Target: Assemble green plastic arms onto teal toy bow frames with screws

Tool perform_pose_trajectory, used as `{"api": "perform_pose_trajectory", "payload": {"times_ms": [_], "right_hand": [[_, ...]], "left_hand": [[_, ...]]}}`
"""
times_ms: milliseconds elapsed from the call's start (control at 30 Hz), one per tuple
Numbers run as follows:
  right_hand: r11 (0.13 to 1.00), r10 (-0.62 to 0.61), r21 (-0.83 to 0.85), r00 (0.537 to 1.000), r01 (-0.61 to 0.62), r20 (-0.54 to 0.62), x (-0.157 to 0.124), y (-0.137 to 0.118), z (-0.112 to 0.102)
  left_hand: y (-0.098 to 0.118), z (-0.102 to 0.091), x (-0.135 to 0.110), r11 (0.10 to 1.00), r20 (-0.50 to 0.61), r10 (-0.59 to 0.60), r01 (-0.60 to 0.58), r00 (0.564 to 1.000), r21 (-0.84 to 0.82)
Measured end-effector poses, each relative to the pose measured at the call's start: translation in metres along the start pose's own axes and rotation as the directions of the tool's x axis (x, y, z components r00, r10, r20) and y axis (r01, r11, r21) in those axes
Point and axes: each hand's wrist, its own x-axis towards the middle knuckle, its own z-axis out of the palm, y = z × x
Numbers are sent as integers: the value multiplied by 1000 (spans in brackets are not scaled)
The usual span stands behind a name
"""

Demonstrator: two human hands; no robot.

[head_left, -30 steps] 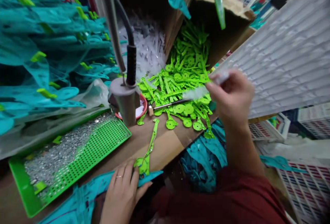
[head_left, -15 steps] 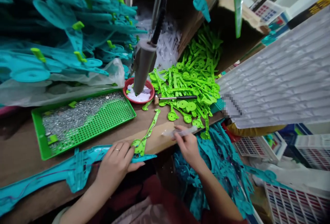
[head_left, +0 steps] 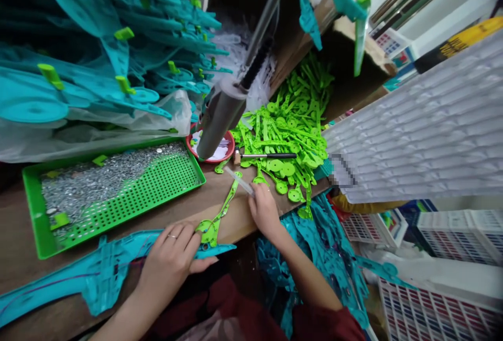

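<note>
A long blue plastic part (head_left: 106,262) lies along the front of the table, a thin dark wire running over it. My left hand (head_left: 173,252), a ring on one finger, is closed over its right end, thumb along the near side. Against those fingertips rests a lime-green plastic arm (head_left: 208,228), its round end on the blue part and its narrow end pointing up and away. My right hand (head_left: 265,210) pinches a translucent strip (head_left: 239,180), which crosses over the narrow tip of the green arm.
A green perforated tray (head_left: 165,189) of small metal pieces stands left. Behind are a red basket (head_left: 231,151), a hammer (head_left: 267,156) and piled lime-green parts (head_left: 291,126). A grey hanging tool (head_left: 222,116) reaches down mid-view. Blue parts (head_left: 314,246) lie at lower right.
My right hand has moved left and turned the translucent strip so that it points up-left over the green arm. My left hand keeps its place on the blue part. The view has shifted slightly.
</note>
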Motion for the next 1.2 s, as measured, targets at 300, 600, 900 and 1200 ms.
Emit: {"api": "perform_pose_trajectory", "payload": {"times_ms": [300, 600, 900, 1200], "right_hand": [[907, -75, 422, 980, -9, 182, -12, -36, 14], [885, -300, 448, 892, 128, 337, 5, -15, 11], [769, -639, 162, 750, 618, 168, 0, 7, 25], [843, -457, 388, 877, 373, 149, -2, -5, 22]], "left_hand": [[0, 1, -1, 999, 21, -29, 30, 999, -45], [0, 2, -3, 997, 56, -36, 39, 998, -61], [-2, 4, -4, 995, 16, -25, 26, 1000, -98], [0, 5, -4, 990, 31, -72, 75, 997, -121]]}}
